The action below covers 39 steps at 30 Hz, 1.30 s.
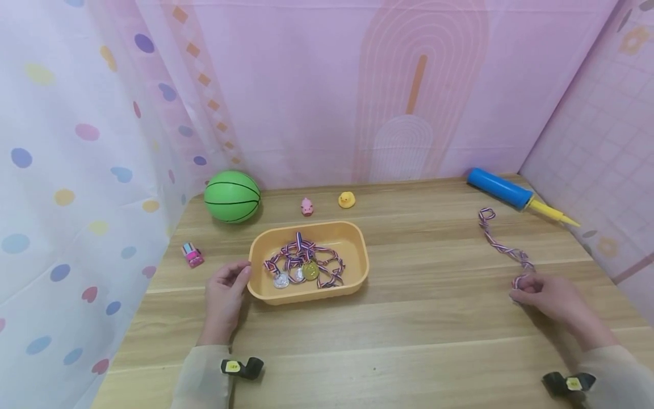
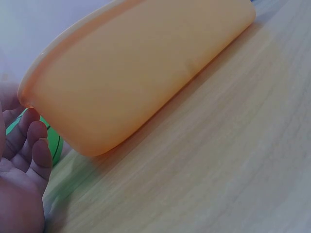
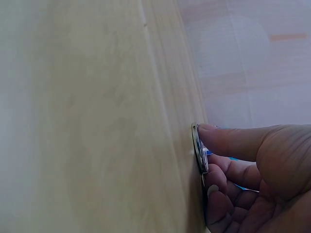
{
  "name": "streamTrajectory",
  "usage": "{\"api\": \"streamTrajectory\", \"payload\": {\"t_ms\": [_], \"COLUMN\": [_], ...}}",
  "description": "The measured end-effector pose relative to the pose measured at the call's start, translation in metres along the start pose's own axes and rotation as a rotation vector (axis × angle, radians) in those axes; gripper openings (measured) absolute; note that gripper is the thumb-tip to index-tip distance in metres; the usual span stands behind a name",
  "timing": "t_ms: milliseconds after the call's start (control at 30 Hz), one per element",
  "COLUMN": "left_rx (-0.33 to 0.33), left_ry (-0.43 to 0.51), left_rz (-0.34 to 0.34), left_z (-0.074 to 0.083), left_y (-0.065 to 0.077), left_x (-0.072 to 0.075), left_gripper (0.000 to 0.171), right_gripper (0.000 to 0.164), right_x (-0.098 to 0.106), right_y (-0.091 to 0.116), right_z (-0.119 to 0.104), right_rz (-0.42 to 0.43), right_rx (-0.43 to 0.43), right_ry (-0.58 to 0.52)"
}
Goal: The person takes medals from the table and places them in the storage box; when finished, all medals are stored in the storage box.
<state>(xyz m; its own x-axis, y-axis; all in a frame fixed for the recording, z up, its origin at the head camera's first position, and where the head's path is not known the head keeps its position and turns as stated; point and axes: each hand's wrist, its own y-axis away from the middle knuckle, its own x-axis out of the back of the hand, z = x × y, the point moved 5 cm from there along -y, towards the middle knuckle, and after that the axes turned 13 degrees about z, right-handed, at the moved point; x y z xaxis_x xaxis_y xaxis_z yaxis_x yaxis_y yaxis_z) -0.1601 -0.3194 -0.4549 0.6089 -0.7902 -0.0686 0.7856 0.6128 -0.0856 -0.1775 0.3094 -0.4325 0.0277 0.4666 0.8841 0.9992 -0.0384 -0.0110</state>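
At the left end of the orange plastic basin (image 1: 311,296), my left hand (image 1: 225,295) holds the rim between thumb and fingers. In the left wrist view its fingertips (image 2: 36,132) lie just under the lip. Several medals, silver ones and a gold medal (image 1: 310,271), lie in the basin with their striped ribbons (image 1: 332,255) tangled. Over on the right, my right hand (image 1: 554,298) pinches a medal (image 3: 200,148) between thumb and fingers, its face turned edge-on in the right wrist view. From it a twisted striped ribbon (image 1: 503,248) trails away across the table.
Behind the basin stand a green ball (image 1: 232,196), a pink toy pig (image 1: 306,207) and a yellow rubber duck (image 1: 346,199). A pink toy car (image 1: 192,255) is left of it. A blue hand pump (image 1: 501,187) with yellow nozzle lies at the back right. Patterned cloths border the wooden table (image 1: 409,341).
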Motion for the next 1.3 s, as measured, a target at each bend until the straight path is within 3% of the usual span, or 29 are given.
{"api": "streamTrajectory", "payload": {"t_ms": [167, 400, 767, 1300], "left_rx": [-0.002, 0.01, 0.022, 0.009], "left_ry": [0.01, -0.01, -0.055, -0.053], "left_rz": [0.006, 0.013, 0.014, 0.006], "left_z": [0.001, 0.0, -0.002, -0.001], "left_y": [0.002, 0.003, 0.003, -0.001], "left_x": [0.0, 0.001, 0.002, 0.001], "left_gripper": [0.018, 0.021, 0.02, 0.022], "right_gripper": [0.038, 0.043, 0.043, 0.045], "right_x": [-0.009, -0.022, -0.048, -0.054], "right_y": [-0.01, -0.026, -0.052, -0.057], "right_z": [-0.012, -0.034, -0.075, -0.086], "right_rz": [-0.026, -0.062, -0.044, -0.059], "right_rx": [0.006, 0.009, 0.055, 0.012], "right_ry": [-0.019, -0.04, -0.11, -0.154]}}
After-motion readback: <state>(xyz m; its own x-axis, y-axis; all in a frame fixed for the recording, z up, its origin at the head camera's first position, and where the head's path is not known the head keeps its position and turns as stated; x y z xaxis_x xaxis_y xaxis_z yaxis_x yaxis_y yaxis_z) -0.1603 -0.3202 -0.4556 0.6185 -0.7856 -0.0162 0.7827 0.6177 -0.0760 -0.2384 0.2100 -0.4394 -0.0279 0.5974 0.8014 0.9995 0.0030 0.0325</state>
